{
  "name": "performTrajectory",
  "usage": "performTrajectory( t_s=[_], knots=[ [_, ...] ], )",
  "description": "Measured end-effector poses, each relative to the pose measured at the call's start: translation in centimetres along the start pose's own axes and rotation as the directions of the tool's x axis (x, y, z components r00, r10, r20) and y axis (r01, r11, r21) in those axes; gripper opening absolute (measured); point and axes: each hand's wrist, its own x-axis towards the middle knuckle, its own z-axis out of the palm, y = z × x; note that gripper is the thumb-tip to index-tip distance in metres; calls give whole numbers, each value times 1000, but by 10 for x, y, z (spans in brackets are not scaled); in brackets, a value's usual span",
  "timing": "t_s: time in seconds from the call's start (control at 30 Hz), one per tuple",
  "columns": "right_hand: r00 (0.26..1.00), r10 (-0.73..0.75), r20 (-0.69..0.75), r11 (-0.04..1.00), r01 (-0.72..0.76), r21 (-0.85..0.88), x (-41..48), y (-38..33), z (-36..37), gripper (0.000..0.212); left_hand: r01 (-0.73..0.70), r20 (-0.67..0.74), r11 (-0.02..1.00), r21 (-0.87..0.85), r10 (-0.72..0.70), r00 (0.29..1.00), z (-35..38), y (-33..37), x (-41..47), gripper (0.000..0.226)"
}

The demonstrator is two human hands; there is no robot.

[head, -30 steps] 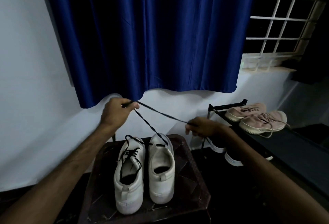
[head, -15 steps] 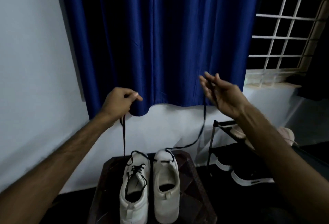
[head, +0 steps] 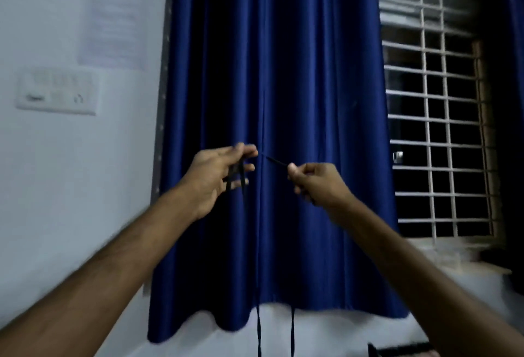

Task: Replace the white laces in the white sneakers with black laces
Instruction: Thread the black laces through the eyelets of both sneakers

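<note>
Before the curtain (head: 283,73), left hand (head: 218,175) and right hand (head: 314,183) now higher, closer together, both pinching black lace (head: 276,161)

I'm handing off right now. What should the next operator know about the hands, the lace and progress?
Left hand: holds the black lace across its fingers, raised before the blue curtain.
Right hand: pinches a lace end.
Two strands hang down out of frame; sneakers not in view.
Done: cannot tell from here.
Left: probably even the ends, then finish lacing.
</note>
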Motion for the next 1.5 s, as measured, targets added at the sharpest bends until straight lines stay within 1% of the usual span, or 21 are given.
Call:
performTrajectory(
  t_s=[0.07,0.1,0.17,0.23,0.3,0.4,0.5,0.57,0.63,0.73,0.77,0.87,1.0,1.07,1.13,1.17,1.27,1.33,1.5],
  knots=[
    [997,-44,-57,999,43,-30,7,-12,-3,32,-69,13,995,73,68,998,5,11,2,26],
    [998,-36,-52,999,37,1,9,-17,-5,30,-100,22,990,105,98,995,7,16,2,28],
    [1000,7,-10,994,-6,105,10,-25,-5,25,-133,39,978,161,129,991,11,20,0,35],
    [998,39,44,975,-47,216,10,-30,-6,21,-137,42,972,192,131,990,14,21,0,33],
    [995,35,96,955,-61,289,7,-35,-6,18,-143,54,962,233,134,990,16,19,1,33],
    [993,9,115,958,-41,284,2,-44,-4,19,-142,91,956,258,122,988,15,20,4,47],
    [994,-40,100,967,13,253,4,-51,-2,18,-181,166,939,293,137,977,17,27,6,63],
    [995,-54,79,968,33,250,8,-54,-2,16,-200,219,936,290,138,966,21,33,7,67],
    [996,-62,61,962,44,268,9,-56,-1,16,-206,239,938,279,140,961,24,36,7,68],
    [997,-64,35,948,50,315,10,-57,-1,17,-235,219,918,319,170,961,28,39,6,64],
    [998,-64,30,948,51,315,10,-56,-2,17,-247,208,914,322,187,960,30,40,6,59],
    [997,-66,30,944,53,326,11,-57,-2,17,-268,134,912,310,237,962,33,42,6,31],
    [998,-53,19,940,43,337,10,-61,-2,15,-292,63,898,330,288,956,35,48,7,16],
    [999,-43,8,938,37,345,10,-64,-3,14,-296,19,902,315,306,952,36,52,5,19],
    [999,-33,-7,932,33,360,9,-67,-4,13,-265,1,920,288,277,961,37,55,3,32],
    [1000,-29,-12,932,31,361,9,-68,-4,13,-244,-2,927,286,255,967,38,55,3,35],
    [1000,-16,-20,931,23,365,8,-71,-5,12,-203,-28,920,334,225,974,39,58,1,20],
    [1000,-8,-19,931,14,365,8,-73,-7,13,-176,-57,925,337,207,977,41,59,0,17],
    [1000,-4,-14,933,9,360,9,-73,-10,15,-139,-89,937,320,175,980,45,59,0,23]
  ],
)
